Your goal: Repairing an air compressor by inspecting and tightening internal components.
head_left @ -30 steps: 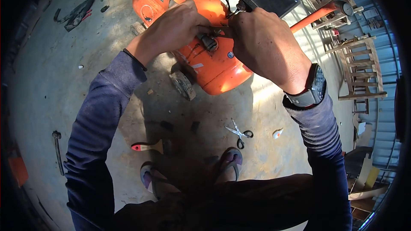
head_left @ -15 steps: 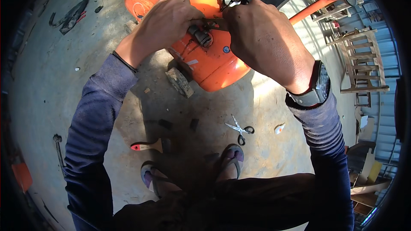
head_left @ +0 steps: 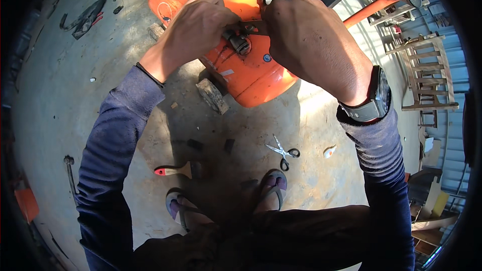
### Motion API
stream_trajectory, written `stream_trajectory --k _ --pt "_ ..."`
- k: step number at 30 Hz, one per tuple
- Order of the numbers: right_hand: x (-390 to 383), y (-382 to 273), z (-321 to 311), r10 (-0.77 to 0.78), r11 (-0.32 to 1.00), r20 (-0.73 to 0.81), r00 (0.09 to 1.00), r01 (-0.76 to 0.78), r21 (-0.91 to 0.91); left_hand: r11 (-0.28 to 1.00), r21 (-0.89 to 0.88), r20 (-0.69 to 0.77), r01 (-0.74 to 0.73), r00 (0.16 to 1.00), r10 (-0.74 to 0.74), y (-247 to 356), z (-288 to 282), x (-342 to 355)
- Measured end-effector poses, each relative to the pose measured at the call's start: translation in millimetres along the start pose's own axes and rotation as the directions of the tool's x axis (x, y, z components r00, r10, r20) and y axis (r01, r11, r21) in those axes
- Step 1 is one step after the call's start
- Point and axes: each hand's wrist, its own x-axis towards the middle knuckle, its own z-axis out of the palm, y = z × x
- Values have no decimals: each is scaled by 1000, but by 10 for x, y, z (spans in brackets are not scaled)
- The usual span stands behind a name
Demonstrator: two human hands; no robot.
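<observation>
Orange tank unit (head_left: 261, 78) cut off @ top edge; flat strip's (head_left: 259, 27) R end hidden behind R hand (head_left: 315, 45).

We've got bare floor (head_left: 258, 123) between the orange tank (head_left: 266, 83) and scissors (head_left: 284, 154). Block (head_left: 212, 97) obstructs us low left, orange bar (head_left: 371, 11) upper right.
</observation>
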Motion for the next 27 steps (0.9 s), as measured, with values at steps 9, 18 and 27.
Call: stream_trajectory --k 9,18,27 --pt "-185 89 184 1 998 -64 998 2 57 1000 17 3 -7 1000 7 18 -15 15" --pt "-312 1 246 66 990 -68 996 -57 129 994 49 -48 -98 994 101 4 -27 -14" --pt "-128 -34 119 -16 1000 -41 999 17 16 999 -31 -77 -36 996 33 -7 26 -64"
